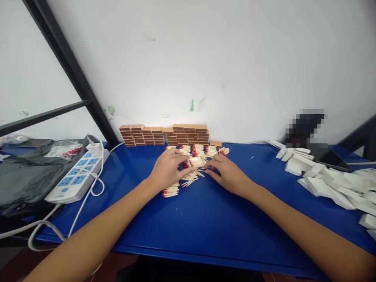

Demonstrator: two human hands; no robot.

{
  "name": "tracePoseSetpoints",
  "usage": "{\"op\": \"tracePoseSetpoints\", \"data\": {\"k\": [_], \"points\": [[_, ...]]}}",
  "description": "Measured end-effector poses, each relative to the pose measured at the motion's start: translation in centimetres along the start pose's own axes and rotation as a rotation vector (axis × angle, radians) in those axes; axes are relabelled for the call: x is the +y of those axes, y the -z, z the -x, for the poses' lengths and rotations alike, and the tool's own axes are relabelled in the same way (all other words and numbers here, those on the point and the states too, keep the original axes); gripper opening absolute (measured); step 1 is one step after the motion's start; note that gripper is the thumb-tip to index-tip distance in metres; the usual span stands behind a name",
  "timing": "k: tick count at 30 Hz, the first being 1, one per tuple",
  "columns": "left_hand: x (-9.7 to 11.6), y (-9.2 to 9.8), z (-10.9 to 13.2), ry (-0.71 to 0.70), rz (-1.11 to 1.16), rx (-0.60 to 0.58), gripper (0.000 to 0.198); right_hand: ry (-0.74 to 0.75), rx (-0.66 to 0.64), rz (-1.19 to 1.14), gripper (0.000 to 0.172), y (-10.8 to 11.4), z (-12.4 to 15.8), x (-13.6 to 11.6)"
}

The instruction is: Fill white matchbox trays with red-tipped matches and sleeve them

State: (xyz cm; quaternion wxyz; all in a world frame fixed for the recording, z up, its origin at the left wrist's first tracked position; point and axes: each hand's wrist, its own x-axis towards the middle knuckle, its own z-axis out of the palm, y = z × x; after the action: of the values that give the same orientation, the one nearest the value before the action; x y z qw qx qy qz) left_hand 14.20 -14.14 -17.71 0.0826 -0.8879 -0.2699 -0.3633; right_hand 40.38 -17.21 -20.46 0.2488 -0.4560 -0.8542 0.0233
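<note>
Red-tipped matches [190, 179] lie in several bundles and loose heaps on the blue table, in front of the wall. My left hand [167, 166] is closed round a small white matchbox tray [195, 161], thumb on the near side and fingers on the far side. Matches lie in the tray, their red heads toward my left hand. My right hand [225, 172] is just right of the tray, with fingers curled and thumb and forefinger close together by the match ends. What lies between those fingertips is too small to make out.
Filled-looking brown matchboxes [148, 136] stand stacked along the wall. White empty trays [326, 182] are heaped at the right. A white power strip [76, 176] with cables and a dark plastic bag [26, 172] lie at the left. Black frame bars [73, 70] rise at the left.
</note>
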Motion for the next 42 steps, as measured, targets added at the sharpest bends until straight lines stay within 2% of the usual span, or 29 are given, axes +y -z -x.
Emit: {"op": "tracePoseSetpoints", "data": {"k": [12,19,26,31,37,42], "points": [[-0.1,-0.2,0.2,0.01,-0.006,-0.047,0.036,-0.039,-0.042,0.056,0.014,1.2,0.5,0.6],[0.4,-0.3,0.4,0.008,0.024,-0.091,0.035,-0.021,0.093,0.004,0.012,2.6,0.6,-0.2],[1.9,-0.5,0.3,-0.034,0.136,-0.072,0.038,0.061,0.147,-0.103,0.008,2.0,0.3,-2.4],[1.5,-0.5,0.3,0.002,0.103,-0.06,0.037,-0.02,0.219,-0.16,0.013,1.7,0.3,-1.3],[1.1,-0.3,0.1,0.134,0.007,0.043,0.034,-0.078,0.079,-0.109,0.009,1.0,-0.2,0.8],[1.2,-0.2,0.0,0.177,-0.002,0.036,0.032,-0.052,0.018,-0.082,0.008,0.4,-0.7,1.0]]}}
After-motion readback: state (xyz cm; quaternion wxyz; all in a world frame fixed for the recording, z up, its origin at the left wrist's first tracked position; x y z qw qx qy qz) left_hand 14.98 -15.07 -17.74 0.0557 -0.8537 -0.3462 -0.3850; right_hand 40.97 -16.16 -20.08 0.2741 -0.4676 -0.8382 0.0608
